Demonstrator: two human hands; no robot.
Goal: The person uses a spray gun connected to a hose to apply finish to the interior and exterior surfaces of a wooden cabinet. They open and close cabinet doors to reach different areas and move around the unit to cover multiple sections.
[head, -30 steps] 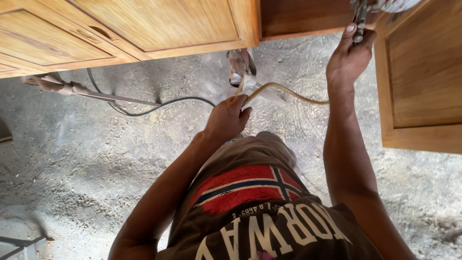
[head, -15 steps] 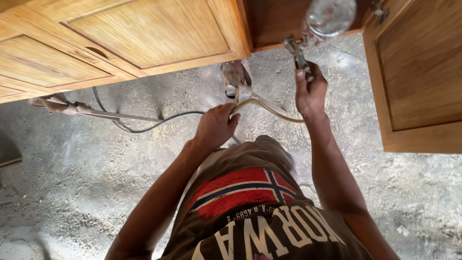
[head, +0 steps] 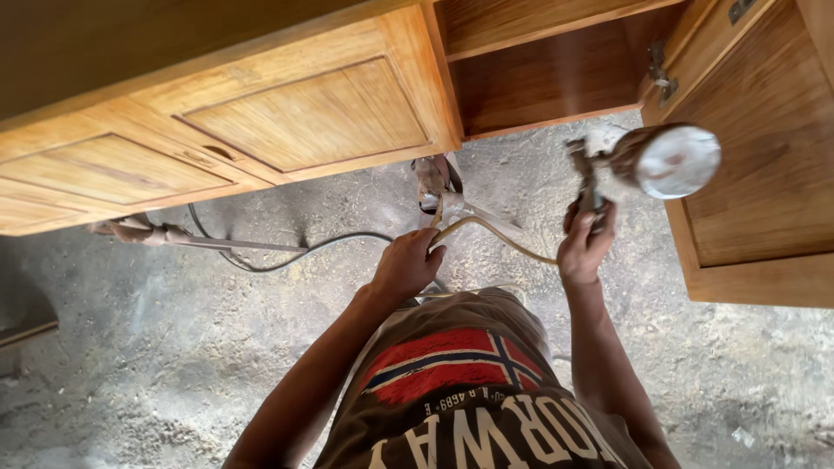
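- Two hands are engaged: the right hand (head: 584, 247) is clenched on the grip of a spray gun (head: 630, 165), raised at the open cabinet compartment (head: 556, 74).
- Left hand (head: 407, 265) grips the pale hose (head: 499, 233), holding it up off the floor (head: 130, 347).
- Step judged: spraying finish into the compartment; a further pass calls for steady aim and hose slack.
- Nearby: open cabinet door (head: 764, 148) just right of the gun, a likely obstruction; a dark cable (head: 287, 256) on the floor is a trip risk.

Rough grey concrete floor (head: 130, 347) fills the lower frame; varnished wooden cabinets (head: 304, 122) span the top, one door (head: 764, 174) open at right.
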